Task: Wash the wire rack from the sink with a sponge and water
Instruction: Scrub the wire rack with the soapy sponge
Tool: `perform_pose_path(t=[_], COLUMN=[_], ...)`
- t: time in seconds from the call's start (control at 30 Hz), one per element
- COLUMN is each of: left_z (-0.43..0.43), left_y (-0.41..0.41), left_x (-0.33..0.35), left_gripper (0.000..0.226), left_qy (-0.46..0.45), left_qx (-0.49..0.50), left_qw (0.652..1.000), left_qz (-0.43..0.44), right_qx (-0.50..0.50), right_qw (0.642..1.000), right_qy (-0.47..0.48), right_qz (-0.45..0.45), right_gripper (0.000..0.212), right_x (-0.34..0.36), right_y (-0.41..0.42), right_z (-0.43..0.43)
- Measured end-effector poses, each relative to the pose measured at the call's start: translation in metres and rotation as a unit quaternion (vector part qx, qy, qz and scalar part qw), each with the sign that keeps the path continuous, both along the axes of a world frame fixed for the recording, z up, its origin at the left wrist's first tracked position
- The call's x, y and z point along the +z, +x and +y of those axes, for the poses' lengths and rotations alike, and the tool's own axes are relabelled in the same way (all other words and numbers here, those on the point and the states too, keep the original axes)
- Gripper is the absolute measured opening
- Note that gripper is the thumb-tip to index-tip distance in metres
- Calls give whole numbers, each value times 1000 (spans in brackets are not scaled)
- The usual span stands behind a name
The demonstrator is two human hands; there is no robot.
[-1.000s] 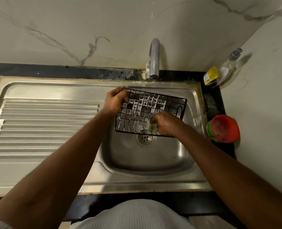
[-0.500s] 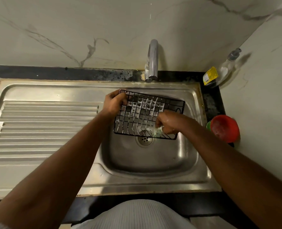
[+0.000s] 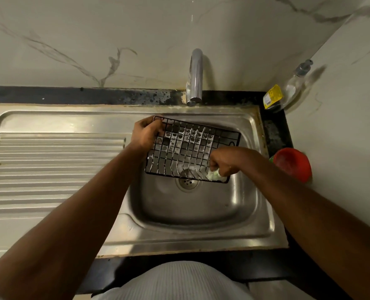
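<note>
A black wire rack [image 3: 190,148] with soap foam between its wires is held tilted over the steel sink basin [image 3: 201,208]. My left hand [image 3: 147,133] grips the rack's far left corner. My right hand [image 3: 223,162] is closed on a pale green sponge [image 3: 215,174] and presses it against the rack's near right corner, just right of the drain [image 3: 187,182]. Most of the sponge is hidden under my fingers.
The chrome tap [image 3: 195,76] stands behind the basin; no water runs from it. A ribbed draining board [image 3: 56,165] lies to the left. A clear soap dispenser [image 3: 292,85] and a red tub [image 3: 292,164] sit at the right, beside the wall.
My right hand with the sponge has slid along the rack's near edge from the middle to the right corner. The left hand keeps its grip on the far left corner.
</note>
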State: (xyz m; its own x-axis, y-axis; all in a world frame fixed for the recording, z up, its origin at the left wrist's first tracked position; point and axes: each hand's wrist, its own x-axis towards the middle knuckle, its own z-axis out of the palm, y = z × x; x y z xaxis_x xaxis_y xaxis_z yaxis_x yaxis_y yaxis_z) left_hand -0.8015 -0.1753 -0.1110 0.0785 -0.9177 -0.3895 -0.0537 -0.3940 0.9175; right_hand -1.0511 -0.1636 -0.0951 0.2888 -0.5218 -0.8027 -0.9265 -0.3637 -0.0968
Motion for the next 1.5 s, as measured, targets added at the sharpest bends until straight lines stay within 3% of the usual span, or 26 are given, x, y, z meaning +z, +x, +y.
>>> perform_pose_path(t=[0.1,0.2,0.27,0.33,0.4,0.47,0.53,0.6,0.67,0.77,0.87,1.03,1.27,1.4,1.5], left_z=[-2,-3,0,6,11,13,14,17,17,18,22,27,31,23,19], left_y=[-2,-1,-2,-2,0,0,-3,-7,-11,-21,-27,-29,-27,-21,-18], left_x=[2,2,4,2,-3,-6,-7,-4,-3,-1,0,-7,-18,-17,-15], left_gripper=[33,31,27,27,29,29,30,31,36,49,45,37,33,46,38], left_qy=[7,15,7,-3,3,24,54,84,101,111,118,122,103,105,107], left_qx=[11,20,14,-1,-6,19,55,84,98,114,124,105,75,58,82], left_qw=[1000,999,1000,1000,999,996,991,982,971,959,950,954,969,962,963], left_qz=[14,22,14,9,36,85,113,146,193,233,259,252,214,247,231], right_qx=[-10,61,84,44,-51,-171,-317,-433,-476,-464,-453,-481,-363,-324,-312], right_qw=[995,971,978,996,996,958,879,794,756,754,751,742,808,819,848], right_qy=[-94,-229,-188,-71,37,54,-6,-72,-135,-213,-254,-227,-164,-48,-156], right_qz=[15,30,43,30,-66,-223,-357,-420,-427,-413,-407,-408,-433,-472,-399], right_gripper=[45,34,29,26,22,23,22,21,22,31,43,44,31,20,27], right_x=[3,-9,-17,-14,-6,-2,-5,-12,-16,-17,-18,-28,-27,-30,-34], right_y=[0,1,4,6,4,4,12,31,56,96,125,129,110,88,78], right_z=[-5,5,13,13,5,-1,-5,-7,-9,-6,4,6,7,1,-3])
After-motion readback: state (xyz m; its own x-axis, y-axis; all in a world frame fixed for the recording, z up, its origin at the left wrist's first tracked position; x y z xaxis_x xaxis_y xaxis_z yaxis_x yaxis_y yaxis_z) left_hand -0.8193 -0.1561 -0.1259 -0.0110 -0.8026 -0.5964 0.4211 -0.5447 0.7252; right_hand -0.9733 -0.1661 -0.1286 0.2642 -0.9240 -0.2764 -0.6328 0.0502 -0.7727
